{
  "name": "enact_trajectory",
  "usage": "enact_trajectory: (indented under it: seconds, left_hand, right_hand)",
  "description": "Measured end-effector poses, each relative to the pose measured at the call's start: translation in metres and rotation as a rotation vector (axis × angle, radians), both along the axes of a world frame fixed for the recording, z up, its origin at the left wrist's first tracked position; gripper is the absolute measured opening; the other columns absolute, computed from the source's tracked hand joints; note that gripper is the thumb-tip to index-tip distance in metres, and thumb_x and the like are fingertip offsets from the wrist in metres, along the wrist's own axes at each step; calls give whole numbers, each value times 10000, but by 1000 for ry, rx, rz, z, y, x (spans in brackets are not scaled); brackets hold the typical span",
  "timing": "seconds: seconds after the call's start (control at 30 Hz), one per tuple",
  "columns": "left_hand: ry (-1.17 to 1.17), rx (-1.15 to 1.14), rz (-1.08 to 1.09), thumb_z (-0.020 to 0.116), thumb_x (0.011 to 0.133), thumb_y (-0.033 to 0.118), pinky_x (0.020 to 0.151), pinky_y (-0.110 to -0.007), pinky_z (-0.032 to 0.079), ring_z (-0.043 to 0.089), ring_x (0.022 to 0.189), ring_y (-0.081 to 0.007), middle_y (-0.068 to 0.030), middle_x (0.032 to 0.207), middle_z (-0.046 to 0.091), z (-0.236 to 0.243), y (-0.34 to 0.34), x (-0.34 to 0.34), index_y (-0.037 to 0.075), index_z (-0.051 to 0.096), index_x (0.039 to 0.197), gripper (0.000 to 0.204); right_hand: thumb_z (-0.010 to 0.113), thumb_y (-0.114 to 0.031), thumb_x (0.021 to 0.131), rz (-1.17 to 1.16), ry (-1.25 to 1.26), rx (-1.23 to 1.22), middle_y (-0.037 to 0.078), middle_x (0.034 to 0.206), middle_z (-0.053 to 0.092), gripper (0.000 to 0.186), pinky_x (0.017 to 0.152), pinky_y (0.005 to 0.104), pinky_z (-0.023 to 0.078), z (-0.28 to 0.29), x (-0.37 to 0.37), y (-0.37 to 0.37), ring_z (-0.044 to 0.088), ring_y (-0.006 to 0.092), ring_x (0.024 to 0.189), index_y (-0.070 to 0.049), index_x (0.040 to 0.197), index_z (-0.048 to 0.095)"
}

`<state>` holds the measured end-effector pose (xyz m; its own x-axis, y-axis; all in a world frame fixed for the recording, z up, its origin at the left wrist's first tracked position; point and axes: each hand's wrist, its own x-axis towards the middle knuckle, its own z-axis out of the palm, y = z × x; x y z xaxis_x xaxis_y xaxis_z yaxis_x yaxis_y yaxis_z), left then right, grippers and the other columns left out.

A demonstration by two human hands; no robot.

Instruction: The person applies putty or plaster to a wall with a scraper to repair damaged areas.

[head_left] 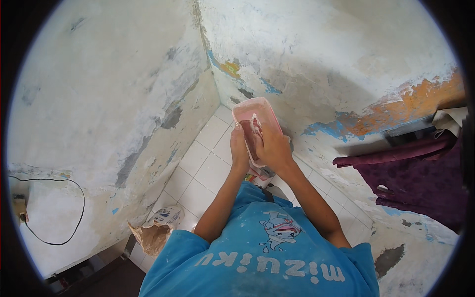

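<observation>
A pink rectangular plastic tray point(253, 105), smeared with whitish paste, is held out before my body near the room's corner. My left hand point(239, 151) is closed on its left edge, thumb at the rim. Over the tray's right side, my right hand point(273, 150) is closed with its fingers reaching inside. A small reddish piece coated in white paste point(256, 123) shows at the right fingertips; what kind of thing it is I cannot make out. The right hand covers part of the tray's inside.
Patchy walls with peeling paint point(341, 126) meet at the corner ahead. White floor tiles point(210, 171) lie below. At the lower left stand an opened brown paper bag point(151, 237) and a white container point(169, 216). Dark purple cloth point(415, 173) hangs at right; a black cable point(83, 208) loops at left.
</observation>
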<state>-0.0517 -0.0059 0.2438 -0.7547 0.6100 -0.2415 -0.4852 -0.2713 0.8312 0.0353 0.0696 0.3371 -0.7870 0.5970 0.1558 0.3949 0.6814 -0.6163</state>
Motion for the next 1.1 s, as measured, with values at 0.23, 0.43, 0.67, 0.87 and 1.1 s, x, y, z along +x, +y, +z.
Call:
enact_trajectory:
  seconds: [0.23, 0.43, 0.67, 0.87, 1.1]
  left_hand:
    - [-12, 29, -14, 438, 1073, 471, 927, -308, 481, 574, 1048, -145, -79, 1145, 606, 19, -7, -7, 7, 536, 1263, 511]
    - [-52, 77, -28, 430, 1076, 445, 908, -294, 495, 589, 1021, -144, -77, 1132, 609, 16, -3, -14, 11, 535, 1261, 484]
    - [-72, 127, -64, 416, 1082, 423, 893, -299, 526, 613, 1035, -145, -92, 1137, 621, 20, 3, -24, 10, 511, 1325, 489]
    - [-13, 147, -118, 431, 1084, 391, 874, -308, 560, 618, 1068, -161, -107, 1204, 603, 29, 1, -27, -5, 449, 1391, 502]
    - [-12, 244, 92, 441, 1082, 346, 899, -314, 548, 610, 1091, -178, -121, 1253, 577, 29, 8, -15, -11, 398, 1432, 502]
  right_hand:
    - [608, -217, 933, -72, 30, 13, 243, 771, 665, 233, 666, 558, 500, 36, 3, 15, 646, 471, 733, -16, 1051, 596]
    - [613, -233, 936, -49, -98, 116, 258, 756, 661, 263, 673, 574, 500, 20, 2, 14, 646, 478, 721, -1, 1057, 586]
    - [600, -216, 928, -74, 57, 95, 232, 714, 661, 214, 656, 560, 507, 46, -6, 6, 654, 461, 695, -42, 1054, 601]
    - [612, -176, 908, -30, -190, 319, 210, 689, 660, 298, 607, 531, 505, 53, 6, 23, 659, 431, 659, -62, 1183, 618]
    - [578, -161, 914, -41, -130, 192, 208, 738, 687, 360, 644, 519, 528, 44, 10, 5, 687, 403, 687, 4, 1234, 574]
